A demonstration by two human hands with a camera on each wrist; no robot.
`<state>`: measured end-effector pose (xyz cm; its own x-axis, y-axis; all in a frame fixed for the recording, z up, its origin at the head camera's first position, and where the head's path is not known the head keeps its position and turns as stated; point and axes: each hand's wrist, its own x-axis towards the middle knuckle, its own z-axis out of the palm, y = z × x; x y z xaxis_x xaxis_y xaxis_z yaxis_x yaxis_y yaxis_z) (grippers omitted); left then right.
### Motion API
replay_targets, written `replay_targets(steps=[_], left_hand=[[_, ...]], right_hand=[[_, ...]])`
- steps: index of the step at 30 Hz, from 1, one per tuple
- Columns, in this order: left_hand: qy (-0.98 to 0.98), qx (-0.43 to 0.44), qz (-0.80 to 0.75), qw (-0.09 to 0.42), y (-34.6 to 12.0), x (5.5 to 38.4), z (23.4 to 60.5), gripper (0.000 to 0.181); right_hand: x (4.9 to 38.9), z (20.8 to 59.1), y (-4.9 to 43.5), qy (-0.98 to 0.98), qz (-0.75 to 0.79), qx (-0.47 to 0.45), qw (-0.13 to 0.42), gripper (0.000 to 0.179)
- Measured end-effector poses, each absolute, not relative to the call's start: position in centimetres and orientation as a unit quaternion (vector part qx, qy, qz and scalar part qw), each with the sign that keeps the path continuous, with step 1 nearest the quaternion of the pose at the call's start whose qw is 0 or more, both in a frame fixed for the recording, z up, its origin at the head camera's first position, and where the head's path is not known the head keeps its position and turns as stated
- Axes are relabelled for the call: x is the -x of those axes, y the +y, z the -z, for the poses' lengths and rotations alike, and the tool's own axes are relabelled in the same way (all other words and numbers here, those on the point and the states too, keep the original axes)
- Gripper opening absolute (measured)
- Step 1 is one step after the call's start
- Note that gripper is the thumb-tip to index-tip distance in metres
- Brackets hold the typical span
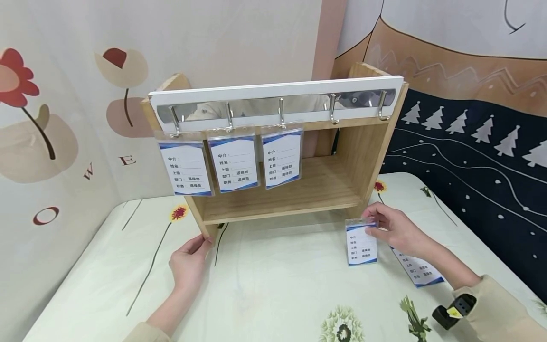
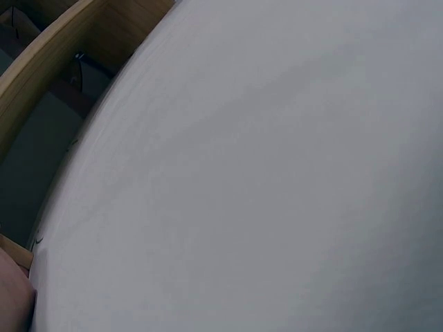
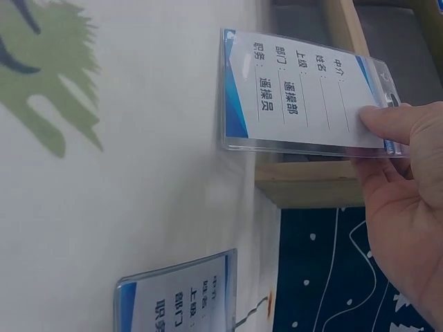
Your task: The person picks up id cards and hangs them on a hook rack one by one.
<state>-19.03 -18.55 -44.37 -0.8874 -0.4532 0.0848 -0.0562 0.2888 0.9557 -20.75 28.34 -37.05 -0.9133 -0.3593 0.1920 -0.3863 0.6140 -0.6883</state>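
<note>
My right hand [image 1: 397,229] pinches a clear-sleeved badge card [image 1: 361,247] by its upper right corner, thumb on the printed face; the right wrist view shows the same badge [image 3: 297,93] held above the cloth. Another badge [image 1: 420,270] lies on the cloth under my right forearm. My left hand [image 1: 191,261] grips the bottom of the left side panel of a wooden rack [image 1: 273,209]. Three badges hang from the rack's left hooks: one at the far left [image 1: 185,168], a second [image 1: 234,164] and a third [image 1: 282,159] on the middle hook.
Two hooks at the right, one inner [image 1: 333,109] and one outer [image 1: 382,105], carry no badge. The rack stands on a pale flowered cloth [image 1: 273,285]. Behind it are a light patterned curtain [image 1: 239,42] and a dark tree-print one [image 1: 470,166].
</note>
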Motion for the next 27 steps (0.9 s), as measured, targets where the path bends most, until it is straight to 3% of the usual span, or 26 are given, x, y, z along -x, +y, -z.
replay_targets(steps=[27], left_hand=[[-0.783, -0.166, 0.575, 0.170, -18.6, 19.1, 44.5, 0.034]], right_hand=[[20.9, 33.1, 26.8, -0.882, -0.369, -0.281, 0.076, 0.032]])
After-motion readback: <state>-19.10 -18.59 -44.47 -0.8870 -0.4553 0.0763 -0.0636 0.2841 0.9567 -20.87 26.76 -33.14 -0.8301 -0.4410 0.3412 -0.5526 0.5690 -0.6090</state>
